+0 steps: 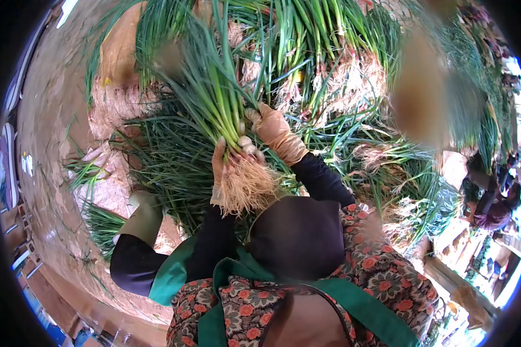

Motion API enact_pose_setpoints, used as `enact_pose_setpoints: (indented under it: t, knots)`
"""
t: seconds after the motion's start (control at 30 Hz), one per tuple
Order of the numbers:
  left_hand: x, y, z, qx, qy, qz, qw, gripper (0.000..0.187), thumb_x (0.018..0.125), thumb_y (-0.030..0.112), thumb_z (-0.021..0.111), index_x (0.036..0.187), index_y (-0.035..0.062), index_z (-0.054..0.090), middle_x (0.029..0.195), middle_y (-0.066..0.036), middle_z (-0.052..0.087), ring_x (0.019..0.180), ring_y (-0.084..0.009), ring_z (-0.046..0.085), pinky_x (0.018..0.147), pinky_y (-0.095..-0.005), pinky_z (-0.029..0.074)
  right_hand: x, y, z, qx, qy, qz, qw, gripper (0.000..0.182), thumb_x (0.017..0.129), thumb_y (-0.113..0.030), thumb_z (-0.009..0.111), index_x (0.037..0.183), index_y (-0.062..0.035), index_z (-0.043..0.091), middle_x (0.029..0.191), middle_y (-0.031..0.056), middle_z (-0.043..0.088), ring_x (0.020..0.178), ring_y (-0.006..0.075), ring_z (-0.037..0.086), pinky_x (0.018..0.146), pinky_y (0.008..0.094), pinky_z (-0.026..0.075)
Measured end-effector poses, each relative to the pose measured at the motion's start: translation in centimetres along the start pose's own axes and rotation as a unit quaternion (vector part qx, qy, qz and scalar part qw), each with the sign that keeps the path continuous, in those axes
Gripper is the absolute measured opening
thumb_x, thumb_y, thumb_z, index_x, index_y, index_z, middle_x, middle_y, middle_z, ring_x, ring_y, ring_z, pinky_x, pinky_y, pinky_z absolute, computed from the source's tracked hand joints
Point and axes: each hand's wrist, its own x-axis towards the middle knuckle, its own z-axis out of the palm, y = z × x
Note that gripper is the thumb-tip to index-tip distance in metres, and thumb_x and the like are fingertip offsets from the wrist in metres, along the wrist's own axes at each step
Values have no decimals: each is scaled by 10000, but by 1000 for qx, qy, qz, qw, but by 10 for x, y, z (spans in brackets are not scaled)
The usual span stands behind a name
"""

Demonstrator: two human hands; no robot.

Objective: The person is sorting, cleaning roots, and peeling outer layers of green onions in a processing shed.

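A bunch of green onions (224, 107) is held in front of my chest, leaves pointing up and away, the pale tangled roots (246, 184) hanging toward me. My left hand (218, 165), in a tan glove, wraps round the stems just above the roots; its whitish fingertips show on the right side of the bunch. Against the right edge of the stems, a little higher up, my right hand (275, 132) has its gloved fingers curled in at the leaves. What exactly those fingers pinch is partly hidden. Loose green onions lie beneath both hands.
Large piles of green onions (353, 75) with roots toward me lie ahead. More bunches (388, 156) spread to the right, and a small one (103, 222) sits by my booted foot (142, 217). Another person (492, 208) is at far right. Brown blurs cover part of the upper right.
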Motion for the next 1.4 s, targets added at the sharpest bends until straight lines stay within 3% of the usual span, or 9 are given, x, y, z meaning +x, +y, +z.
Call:
enact_pose_setpoints:
  t: [0.27, 0.4, 0.5, 0.6, 0.83, 1.1, 1.23, 1.3, 1.4]
  knots:
    - [-3, 22, 11, 4, -223, -36, 974, 548, 924, 351, 467, 1395, 133, 292, 942, -57, 534, 835, -173, 515, 858, -379, 390, -57, 57, -92, -174, -504, -34, 846, 343, 865, -193, 548, 1195, -98, 540, 1146, 160, 590, 1063, 287, 564, 908, 354, 454]
    - [8, 14, 44, 121, -136, -26, 983, 530, 927, 326, 479, 1366, 81, 312, 1115, -111, 568, 845, -164, 550, 847, -364, 454, 34, 68, -135, 109, -89, -23, 990, 382, 844, -263, 590, 1145, -30, 560, 1132, 175, 591, 1043, 303, 570, 876, 370, 462]
    - [28, 14, 52, 163, -138, -71, 974, 568, 905, 327, 526, 1329, -1, 338, 1059, -99, 592, 844, -167, 571, 824, -330, 476, 78, 35, -187, -243, 143, 31, 959, 368, 857, -328, 585, 1060, -22, 600, 963, 173, 648, 874, 309, 634, 758, 379, 506]
    - [45, 26, 32, 241, -86, -103, 961, 516, 870, 330, 576, 1220, -30, 456, 988, -98, 613, 843, -189, 606, 793, -326, 509, 85, 48, -185, -359, -77, 247, 897, 319, 858, -353, 574, 847, -39, 631, 803, 149, 662, 710, 278, 652, 636, 370, 525]
    - [41, 11, 10, 317, 6, -64, 946, 353, 843, 245, 590, 1021, -54, 528, 806, -196, 634, 607, -187, 614, 610, -273, 531, -18, 14, -101, 36, -213, -36, 976, 318, 887, -223, 527, 1154, -52, 516, 937, 202, 629, 820, 317, 633, 676, 381, 502]
    - [28, 3, 24, 252, 78, -28, 964, 380, 850, 278, 557, 993, -73, 528, 884, -231, 628, 869, -288, 624, 857, -391, 495, -88, 76, -103, -265, -403, -4, 876, 343, 841, -285, 568, 1089, -48, 568, 920, 211, 619, 883, 384, 597, 774, 423, 471]
    - [36, 13, -10, 285, 9, -92, 954, 400, 862, 273, 532, 900, -123, 573, 933, -240, 624, 981, -323, 590, 940, -411, 447, -59, 58, -99, 30, -242, -25, 970, 573, 855, -474, 558, 1172, 2, 528, 1065, 214, 596, 898, 343, 610, 813, 380, 484]
    - [39, 1, -10, 328, 33, -96, 939, 390, 859, 279, 538, 860, -108, 580, 855, -216, 633, 719, -251, 629, 824, -362, 501, -23, -1, -107, 387, -182, 259, 866, 661, 845, -469, 590, 1236, 49, 463, 1183, 191, 544, 953, 219, 600, 811, 272, 486]
    - [37, -6, -9, 371, 37, -94, 923, 357, 852, 251, 549, 861, -104, 578, 801, -210, 629, 627, -238, 612, 772, -360, 516, 9, 3, -62, 236, -28, 132, 962, 546, 813, -388, 667, 1155, 17, 538, 976, 117, 632, 853, 149, 592, 712, 276, 489]
